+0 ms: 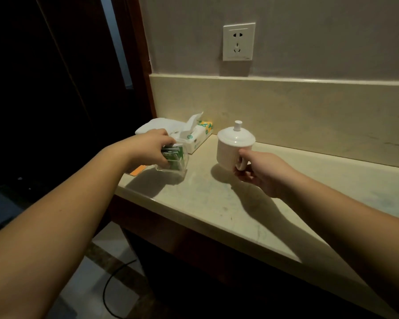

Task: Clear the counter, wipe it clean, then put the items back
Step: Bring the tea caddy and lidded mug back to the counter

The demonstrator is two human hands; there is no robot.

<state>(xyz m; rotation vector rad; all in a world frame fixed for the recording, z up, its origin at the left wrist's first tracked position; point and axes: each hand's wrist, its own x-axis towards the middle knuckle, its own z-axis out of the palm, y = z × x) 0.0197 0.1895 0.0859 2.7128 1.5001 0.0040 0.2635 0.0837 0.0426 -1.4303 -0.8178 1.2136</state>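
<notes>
A pale marble counter runs from the left corner toward the lower right. My right hand grips the handle of a white lidded mug, held tilted just above the counter over its own shadow. My left hand grips a clear plastic box of green tea sachets near the counter's left end. Behind that box lie a tissue pack with a raised flap and a folded white cloth.
An orange card lies at the counter's left edge under my left wrist. A wall socket sits above the marble backsplash. A dark wooden frame stands at the left, and a black cable lies on the floor below.
</notes>
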